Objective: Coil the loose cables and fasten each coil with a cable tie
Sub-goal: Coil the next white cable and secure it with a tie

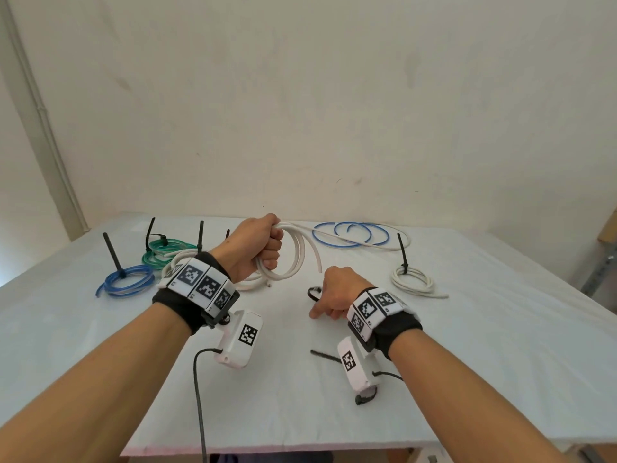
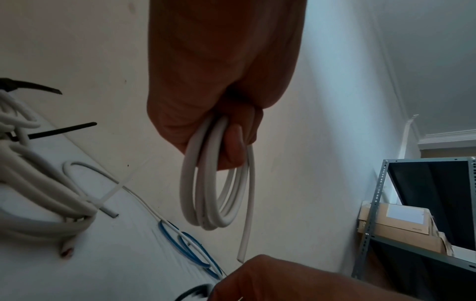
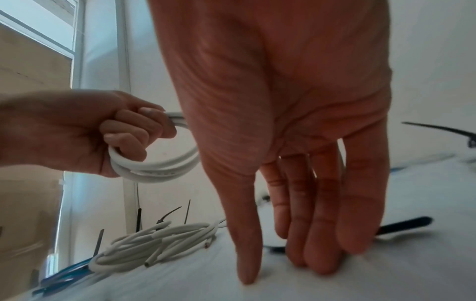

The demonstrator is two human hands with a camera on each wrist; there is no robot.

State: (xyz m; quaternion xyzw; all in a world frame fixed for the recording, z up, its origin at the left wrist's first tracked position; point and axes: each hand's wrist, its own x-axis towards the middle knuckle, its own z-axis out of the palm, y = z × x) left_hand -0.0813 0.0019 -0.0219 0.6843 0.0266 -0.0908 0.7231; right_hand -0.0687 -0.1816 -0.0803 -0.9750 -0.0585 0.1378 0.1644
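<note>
My left hand (image 1: 272,248) is raised above the table and grips a white cable coil (image 1: 295,259) of a few loops, one end hanging free to the right. The left wrist view shows the same coil (image 2: 219,193) hanging below the curled fingers (image 2: 231,150). My right hand (image 1: 325,307) is low over the white table (image 1: 467,345), and its straight fingers (image 3: 322,244) touch the surface beside a curled black cable tie (image 1: 314,292). That tie (image 3: 401,226) lies partly hidden behind the fingers. A second black tie (image 1: 325,356) lies flat near my right wrist.
Tied coils stand around: blue (image 1: 127,284) and green (image 1: 163,252) at left, white (image 1: 177,262) behind my left wrist, white (image 1: 412,282) at right. A loose blue cable (image 1: 386,234) and a thin white one lie at the back. A metal shelf (image 2: 373,203) stands right.
</note>
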